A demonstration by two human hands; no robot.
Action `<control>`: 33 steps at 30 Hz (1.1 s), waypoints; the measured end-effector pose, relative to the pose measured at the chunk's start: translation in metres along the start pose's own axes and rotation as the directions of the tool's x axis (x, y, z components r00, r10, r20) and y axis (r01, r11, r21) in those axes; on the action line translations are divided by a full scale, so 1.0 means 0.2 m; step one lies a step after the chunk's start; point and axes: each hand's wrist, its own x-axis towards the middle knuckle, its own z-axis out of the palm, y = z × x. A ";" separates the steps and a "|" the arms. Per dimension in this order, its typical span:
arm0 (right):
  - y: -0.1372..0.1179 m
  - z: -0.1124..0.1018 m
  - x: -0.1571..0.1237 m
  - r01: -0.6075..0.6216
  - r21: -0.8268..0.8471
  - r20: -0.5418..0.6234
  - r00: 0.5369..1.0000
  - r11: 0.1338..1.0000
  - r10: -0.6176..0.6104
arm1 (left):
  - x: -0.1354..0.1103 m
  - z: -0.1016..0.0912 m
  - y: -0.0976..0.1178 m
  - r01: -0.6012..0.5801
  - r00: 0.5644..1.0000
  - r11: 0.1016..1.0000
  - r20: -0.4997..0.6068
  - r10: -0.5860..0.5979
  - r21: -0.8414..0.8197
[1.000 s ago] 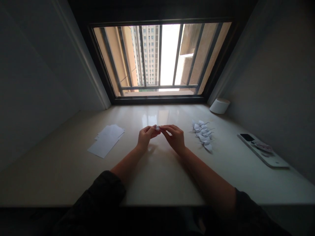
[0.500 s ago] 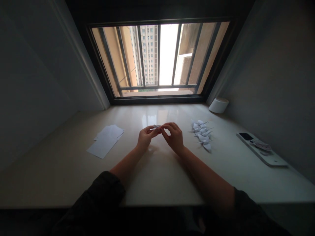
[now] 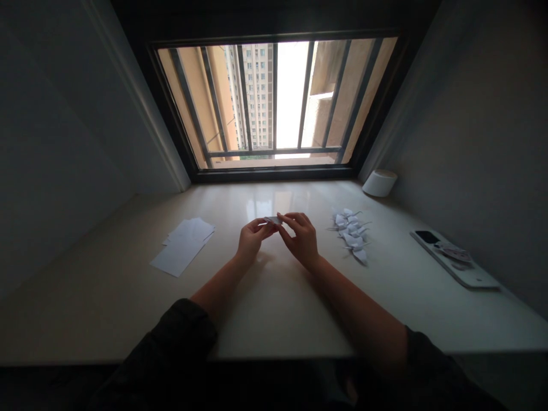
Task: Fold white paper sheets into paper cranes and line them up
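Above the middle of the white sill, a small piece of folded paper [image 3: 273, 220] is pinched between my two hands. My left hand [image 3: 252, 238] has its fingers closed on the paper's left end. From the other side, my right hand [image 3: 300, 235] grips the right end between thumb and forefinger. The fingers cover part of the paper, so its exact shape is hard to make out. Several folded paper cranes [image 3: 351, 231] lie clustered to the right of my right hand. Off to the left are loose white paper sheets [image 3: 180, 251], overlapping one another.
A phone [image 3: 454, 260] lies by the right wall, some flat printed thing on its back. In the far right corner a white cylindrical object [image 3: 380, 183] rests against the wall. The barred window [image 3: 274, 175] closes off the back of the sill [image 3: 274, 319].
My right fingertips have shifted slightly on the folded paper, and more of it shows between the hands. The cranes, sheets and phone lie as before.
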 end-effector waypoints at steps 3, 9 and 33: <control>0.00 0.00 0.00 0.004 0.001 -0.008 1.000 1.000 -0.004 | 0.00 0.00 0.00 0.010 1.000 1.000 -0.004 -0.010 0.001; 0.00 -0.01 0.00 0.030 -0.007 -0.042 0.999 1.000 -0.030 | 0.00 0.00 -0.01 0.004 1.000 1.000 0.019 -0.003 -0.012; 0.02 -0.01 0.00 0.031 -0.027 -0.062 0.998 0.999 -0.033 | 0.00 0.00 -0.01 -0.063 0.998 0.998 0.022 0.063 -0.008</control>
